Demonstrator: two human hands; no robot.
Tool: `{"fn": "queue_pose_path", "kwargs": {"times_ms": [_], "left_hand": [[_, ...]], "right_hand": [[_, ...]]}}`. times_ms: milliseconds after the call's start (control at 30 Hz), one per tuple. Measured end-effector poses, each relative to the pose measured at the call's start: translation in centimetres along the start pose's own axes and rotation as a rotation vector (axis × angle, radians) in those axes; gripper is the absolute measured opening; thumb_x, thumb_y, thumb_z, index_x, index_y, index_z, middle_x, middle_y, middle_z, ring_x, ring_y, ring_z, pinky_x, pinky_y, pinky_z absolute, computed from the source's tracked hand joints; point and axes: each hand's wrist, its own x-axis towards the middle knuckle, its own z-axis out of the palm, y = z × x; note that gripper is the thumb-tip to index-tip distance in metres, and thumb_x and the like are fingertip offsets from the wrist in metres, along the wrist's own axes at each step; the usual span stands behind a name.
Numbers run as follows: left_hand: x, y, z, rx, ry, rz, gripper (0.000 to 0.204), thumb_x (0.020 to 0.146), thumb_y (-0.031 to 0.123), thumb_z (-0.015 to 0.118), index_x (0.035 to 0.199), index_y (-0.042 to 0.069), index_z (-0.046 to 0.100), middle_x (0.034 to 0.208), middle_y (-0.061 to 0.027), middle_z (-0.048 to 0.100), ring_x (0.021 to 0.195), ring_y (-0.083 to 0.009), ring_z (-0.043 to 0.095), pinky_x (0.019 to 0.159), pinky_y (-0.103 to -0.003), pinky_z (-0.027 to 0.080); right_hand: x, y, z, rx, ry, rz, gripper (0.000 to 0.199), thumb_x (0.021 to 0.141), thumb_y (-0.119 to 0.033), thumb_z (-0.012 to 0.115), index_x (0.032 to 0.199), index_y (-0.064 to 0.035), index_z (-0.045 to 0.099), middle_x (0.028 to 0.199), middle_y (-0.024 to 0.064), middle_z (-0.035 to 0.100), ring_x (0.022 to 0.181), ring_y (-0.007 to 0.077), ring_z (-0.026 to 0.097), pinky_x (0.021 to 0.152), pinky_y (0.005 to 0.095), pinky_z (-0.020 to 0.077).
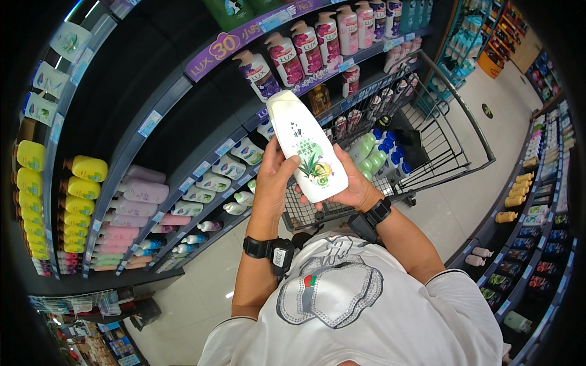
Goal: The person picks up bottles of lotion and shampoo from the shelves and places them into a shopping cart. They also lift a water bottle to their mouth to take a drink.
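A white body wash bottle (308, 146) with a plant picture on its front is held up between both my hands, its cap end pointing away from me. My left hand (276, 174) grips its left side, with the thumb lying on the front. Along the right lower side, my right hand (353, 183) supports it, the fingers partly hidden behind the bottle. Beyond the bottle stands a shelf row of pink and purple pump bottles (285, 61). Right behind my right hand is a shopping cart (455, 152) with several green and white bottles with blue caps (381, 152) in it.
Shelves on the left carry yellow pump bottles (79, 204), lilac and pink bottles (143, 190) and white bottles (229, 166). A second shelf (519, 256) with tubes and boxes curves along the right. Tiled floor (427, 210) runs between the shelves.
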Motion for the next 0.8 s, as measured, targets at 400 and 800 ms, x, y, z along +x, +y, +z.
{"fn": "queue_pose_path", "kwargs": {"times_ms": [400, 800], "left_hand": [[-1.0, -0.6, -2.2, -0.074, 0.007, 0.001, 0.069, 0.094, 0.009, 0.064, 0.155, 0.002, 0.033, 0.137, -0.0168, 0.058, 0.126, -0.0229, 0.055, 0.109, -0.036, 0.042], [-3.2, 0.3, -3.1, -0.006, 0.161, 0.025, 0.068, 0.095, 0.009, 0.062, 0.156, 0.001, 0.032, 0.140, -0.0182, 0.058, 0.124, -0.0232, 0.057, 0.105, -0.036, 0.045]], "right_hand": [[1.4, 1.3, 1.0, -0.038, 0.113, 0.061, 0.091, 0.094, -0.080, 0.033, 0.150, -0.0083, 0.041, 0.119, 0.0342, 0.062, 0.095, 0.0506, 0.069, 0.057, 0.0494, 0.0608], [2.9, 2.1, 1.0, -0.031, 0.008, 0.162, 0.085, 0.097, -0.075, 0.036, 0.154, -0.0124, 0.038, 0.129, 0.0295, 0.061, 0.104, 0.0534, 0.067, 0.061, 0.0519, 0.0616]]}}
